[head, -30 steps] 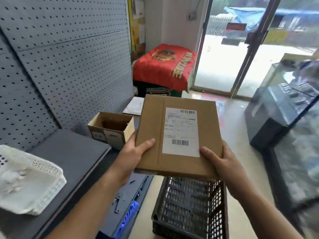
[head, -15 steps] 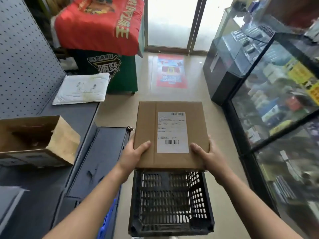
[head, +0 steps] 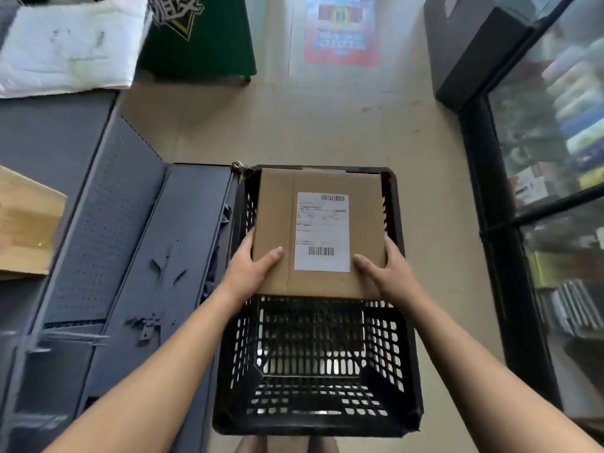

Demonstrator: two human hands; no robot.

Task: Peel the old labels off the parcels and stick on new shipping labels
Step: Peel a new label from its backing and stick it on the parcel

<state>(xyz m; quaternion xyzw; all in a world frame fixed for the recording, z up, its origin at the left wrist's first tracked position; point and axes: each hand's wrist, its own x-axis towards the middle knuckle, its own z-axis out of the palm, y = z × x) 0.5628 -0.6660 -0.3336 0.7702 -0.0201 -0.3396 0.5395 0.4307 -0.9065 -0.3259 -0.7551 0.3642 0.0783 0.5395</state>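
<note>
since the earlier frame the parcel (head: 277, 230) came lower, from the air above the black crate (head: 313, 426) down to its far half, and the camera looked more steeply down. the beige floor (head: 310, 125) filled the middle of the view. a glass case (head: 555, 158) with goods inside stood along the right side. on the left was the grey counter (head: 49, 135), which carried a white mailer bag (head: 72, 47) at its far end and a cardboard box (head: 26, 223) at the left edge of the view. the crate stood on the floor, near the counter, and its near half showed only the slotted bottom. the flat brown parcel covered the far half of the crate; whether it touched the rim, i could not tell. a white label (head: 322, 232) with two barcodes sat on its top face, a little right of the middle. the left hand (head: 251, 273) gripped the near left corner and the right hand (head: 389, 273) the near right corner, each with the thumb on top and the fingers (head: 392, 246) curled around the side edge.
</note>
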